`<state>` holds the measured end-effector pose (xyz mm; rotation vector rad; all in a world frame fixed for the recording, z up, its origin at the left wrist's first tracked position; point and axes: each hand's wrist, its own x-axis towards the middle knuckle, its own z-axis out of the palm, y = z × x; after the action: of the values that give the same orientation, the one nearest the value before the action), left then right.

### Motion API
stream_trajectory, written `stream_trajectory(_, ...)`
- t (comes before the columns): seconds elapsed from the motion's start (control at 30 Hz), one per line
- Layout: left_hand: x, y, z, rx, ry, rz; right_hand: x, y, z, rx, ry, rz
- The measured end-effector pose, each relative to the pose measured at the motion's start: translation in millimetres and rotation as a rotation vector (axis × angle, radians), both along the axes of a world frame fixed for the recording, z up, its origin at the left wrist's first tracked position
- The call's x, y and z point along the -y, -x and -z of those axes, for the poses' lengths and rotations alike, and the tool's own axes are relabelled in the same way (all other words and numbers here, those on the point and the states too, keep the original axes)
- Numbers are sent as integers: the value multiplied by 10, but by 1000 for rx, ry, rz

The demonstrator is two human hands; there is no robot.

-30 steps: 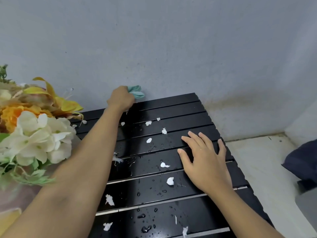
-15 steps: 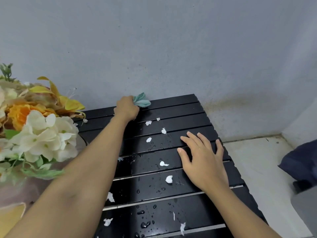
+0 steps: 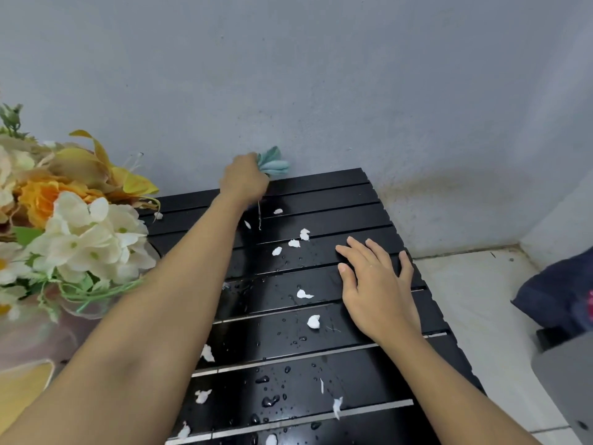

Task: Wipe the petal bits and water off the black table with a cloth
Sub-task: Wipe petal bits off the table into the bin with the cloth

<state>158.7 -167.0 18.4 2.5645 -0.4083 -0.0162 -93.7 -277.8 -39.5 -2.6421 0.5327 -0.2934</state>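
Observation:
A black slatted table (image 3: 333, 194) stands against a grey wall. White petal bits (image 3: 313, 321) and water drops (image 3: 270, 400) are scattered over its slats. My left hand (image 3: 245, 179) is at the table's far edge, shut on a bunched teal cloth (image 3: 272, 162) that sticks out toward the wall; a loose thread hangs from it. My right hand (image 3: 375, 284) lies flat on the table's right side with its fingers spread, holding nothing.
A bouquet of white, orange and yellow flowers (image 3: 64, 226) fills the left side, overlapping the table's left edge. To the right of the table is a pale floor (image 3: 475, 303) with a dark blue fabric item (image 3: 558, 300) and a grey object (image 3: 568, 377).
My left hand with the cloth has shifted to the right along the table's far edge. The right hand has stayed flat in place.

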Motion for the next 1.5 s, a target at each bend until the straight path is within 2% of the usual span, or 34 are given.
stream_trajectory(0.07, 70, -1, 209, 66, -239, -87, 3, -6, 16, 9, -2, 5)
stream_trajectory(0.13, 102, 162, 377, 120, -358, -67, 1, -10, 24, 11, 2, 7)
stream_trajectory(0.23, 92, 507, 507, 180, -239, 61, 3, -15, 17, 6, -1, 8)
stream_trajectory(0.27, 55, 615, 487, 133, -156, 147, 5, -13, 9, 5, -2, 7)
stream_trajectory(0.33, -52, 671, 325, -82, 25, 268, 1, -3, -6, 3, -7, 5)
stream_trajectory(0.37, -98, 609, 213, -149, 89, 261, 0, 3, -7, 2, -12, 5)
stream_trajectory(0.43, -163, 343, 45, -106, 141, 142, 9, 0, 0, 4, -15, 5)
stream_trajectory(0.53, -259, 49, 41, 73, 62, -38, 11, -11, 12, 6, -11, 1)
stream_trajectory(0.6, -280, 78, 213, 82, -94, -83, 12, -12, 24, 3, -14, 4)
stream_trajectory(0.67, -253, 260, 398, 103, -159, -116, 10, -10, 28, 5, -16, 4)
stream_trajectory(0.77, -176, 572, 406, 87, -59, 22, 11, -6, 14, 2, -17, 2)
stream_trajectory(0.87, -254, 573, 136, -233, 130, 177, 14, -2, 3, 8, -18, 3)
stream_trajectory(0.9, -288, 488, 61, -238, 128, 174, 12, -3, 3, 6, -15, 2)
stream_trajectory(1.0, -304, 182, 61, -30, 58, 7, 18, -14, 23, 12, -13, 0)
stream_trajectory(1.07, -258, 153, 222, 33, -10, -29, 18, -9, 32, 11, -8, -3)
stream_trajectory(1.13, -197, 312, 391, 83, -64, -47, 20, -7, 31, 18, -6, -2)
stream_trajectory(1.23, -100, 813, 493, 165, -35, -16, 13, -11, 32, 26, -15, 2)
stream_trajectory(1.3, -44, 1316, 481, 132, -1, 155, 16, -9, 17, 29, -22, 5)
stream_trajectory(1.4, -119, 1707, 279, -171, 102, 319, 22, -4, 5, 21, -23, -2)
stream_trajectory(1.43, -141, 1631, 219, -164, 95, 329, 21, 1, 5, 23, -25, 0)
stream_trajectory(1.5, -141, 1237, 187, -37, 72, 230, 27, -2, 14, 35, -21, 3)
